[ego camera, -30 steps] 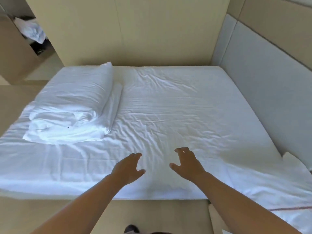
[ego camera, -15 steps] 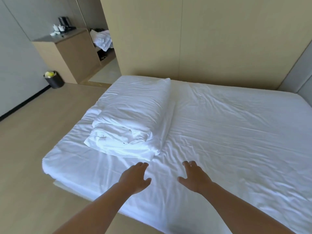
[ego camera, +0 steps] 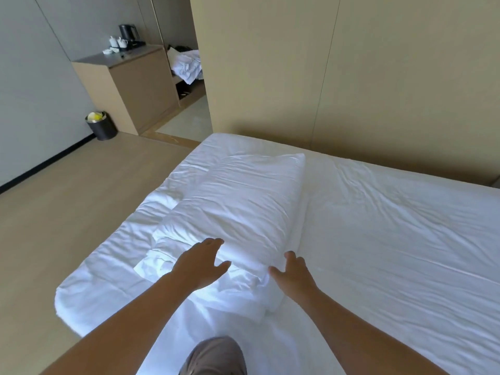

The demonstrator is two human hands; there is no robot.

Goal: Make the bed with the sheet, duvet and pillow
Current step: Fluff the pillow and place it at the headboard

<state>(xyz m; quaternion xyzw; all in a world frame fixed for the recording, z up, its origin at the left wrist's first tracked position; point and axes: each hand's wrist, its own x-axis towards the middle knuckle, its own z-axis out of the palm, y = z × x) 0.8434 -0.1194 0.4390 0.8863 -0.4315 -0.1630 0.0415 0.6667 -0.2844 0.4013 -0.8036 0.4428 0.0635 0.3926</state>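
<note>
A moment ago both hands hung over the bare part of the flat white cotton sheet [ego camera: 392, 239], well apart from the soft white pile of folded bedding [ego camera: 238, 207]. Now they have come over to the near end of the pile. I think this means the sheet step is done and the duvet step is about to start, as the sheet lies spread over the wide low bed [ego camera: 67, 304] with only small creases. The pile sits on the left part of the bed, on top of the sheet. It looks like a fat roll on a flatter folded layer, but I cannot tell which part is the duvet and which is the pillow. The left hand [ego camera: 201, 262] reaches out, palm down, over the top of the pile's near end, and may be touching it. The right hand [ego camera: 293, 272] is at the pile's near right corner, with its thumb by the cloth. The fingers [ego camera: 213, 242] of both hands are spread and loose and grip nothing yet. A knee in grey cloth [ego camera: 213, 355] is at the bed's near edge.
</note>
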